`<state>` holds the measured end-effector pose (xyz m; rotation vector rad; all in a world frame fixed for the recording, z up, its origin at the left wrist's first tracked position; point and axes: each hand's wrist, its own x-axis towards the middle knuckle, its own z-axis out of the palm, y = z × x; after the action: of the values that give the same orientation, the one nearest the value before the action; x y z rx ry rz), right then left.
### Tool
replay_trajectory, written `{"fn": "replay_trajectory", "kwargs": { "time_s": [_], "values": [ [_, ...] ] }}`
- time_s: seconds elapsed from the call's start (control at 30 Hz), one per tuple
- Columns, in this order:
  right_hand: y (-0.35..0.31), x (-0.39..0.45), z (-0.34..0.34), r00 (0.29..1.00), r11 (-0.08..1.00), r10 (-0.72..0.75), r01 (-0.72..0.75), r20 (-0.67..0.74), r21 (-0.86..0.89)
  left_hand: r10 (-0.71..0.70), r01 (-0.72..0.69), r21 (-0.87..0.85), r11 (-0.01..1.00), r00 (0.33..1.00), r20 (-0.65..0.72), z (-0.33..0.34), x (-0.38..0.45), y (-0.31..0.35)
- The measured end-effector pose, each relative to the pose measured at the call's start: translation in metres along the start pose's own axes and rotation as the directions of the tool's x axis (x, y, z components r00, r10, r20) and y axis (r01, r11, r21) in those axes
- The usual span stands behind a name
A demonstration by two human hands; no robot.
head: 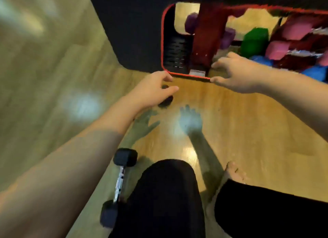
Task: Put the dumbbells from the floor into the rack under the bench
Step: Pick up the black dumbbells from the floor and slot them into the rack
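Wooden floor (230, 122): black hex dumbbell (120, 181), chrome handle, perhaps knurled.

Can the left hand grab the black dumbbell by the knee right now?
Probably not yet. The left hand is stretched forward near the bench, while the black dumbbell lies back beside the knee. Nothing covers its handle, though.

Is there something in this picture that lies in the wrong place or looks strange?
Yes. One black dumbbell lies on the floor beside the person's knee, not in the rack where the coloured ones sit. A small dark object also lies under the left hand; blur hides what it is. The right hand is empty.
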<state>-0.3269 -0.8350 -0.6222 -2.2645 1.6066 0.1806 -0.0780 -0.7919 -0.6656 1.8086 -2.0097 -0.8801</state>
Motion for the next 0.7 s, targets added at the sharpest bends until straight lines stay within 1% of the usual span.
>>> {"fn": "replay_trajectory", "kwargs": {
  "time_s": [0.13,0.3,0.4,0.47,0.57,0.63,0.7],
  "values": [
    [-0.092,-0.003,0.029,0.985,0.988,-0.143,0.148,0.092,-0.05,-0.093,0.092,-0.059,0.994,0.996,-0.017,-0.019,-0.067,-0.068],
    [-0.194,-0.011,0.083,0.95,0.965,-0.256,0.263,0.18,-0.017,-0.211,0.212,-0.165,0.963,0.977,0.027,-0.027,-0.154,-0.131],
    [-0.232,-0.011,0.12,0.905,0.941,-0.332,0.338,0.267,0.023,-0.307,0.315,-0.164,0.935,0.949,0.069,-0.019,-0.193,-0.156],
    [-0.248,-0.009,0.145,0.872,0.921,-0.382,0.386,0.306,0.048,-0.376,0.38,-0.154,0.912,0.925,0.055,-0.006,-0.214,-0.17],
    [-0.262,-0.008,0.178,0.831,0.903,-0.423,0.422,0.36,0.087,-0.509,0.504,-0.198,0.841,0.86,0.028,0.025,-0.244,-0.188],
    [-0.266,-0.006,0.2,0.797,0.888,-0.44,0.454,0.414,0.07,-0.615,0.601,-0.246,0.761,0.788,0.022,0.049,-0.265,-0.194],
    [-0.268,-0.002,0.221,0.775,0.88,-0.444,0.472,0.45,0.055,-0.684,0.664,-0.265,0.699,0.729,0.024,0.073,-0.284,-0.198]
  ]
}}
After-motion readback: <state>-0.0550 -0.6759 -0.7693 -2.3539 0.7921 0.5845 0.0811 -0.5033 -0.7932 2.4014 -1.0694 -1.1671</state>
